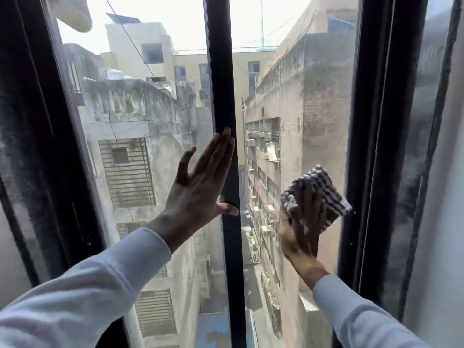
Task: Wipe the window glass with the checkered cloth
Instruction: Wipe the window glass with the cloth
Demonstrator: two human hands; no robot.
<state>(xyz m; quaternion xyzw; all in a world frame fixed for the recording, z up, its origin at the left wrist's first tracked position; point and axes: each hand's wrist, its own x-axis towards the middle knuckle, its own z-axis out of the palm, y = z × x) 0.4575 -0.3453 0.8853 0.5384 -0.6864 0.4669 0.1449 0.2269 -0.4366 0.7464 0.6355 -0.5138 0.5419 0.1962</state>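
The window has two glass panes split by a black centre bar (221, 84). My right hand (302, 222) presses a folded black-and-white checkered cloth (324, 194) flat against the right pane (301, 84), low and near the right frame; the hand is blurred. My left hand (200, 182) lies flat with fingers spread on the left pane (140, 121), its fingertips and thumb touching the centre bar. Both sleeves are pale.
Thick black frames (371, 146) bound the panes on each side, with another dusty pane (421, 121) at far right. Through the glass are grey buildings and a deep alley below. A pale object (75, 16) hangs at top left.
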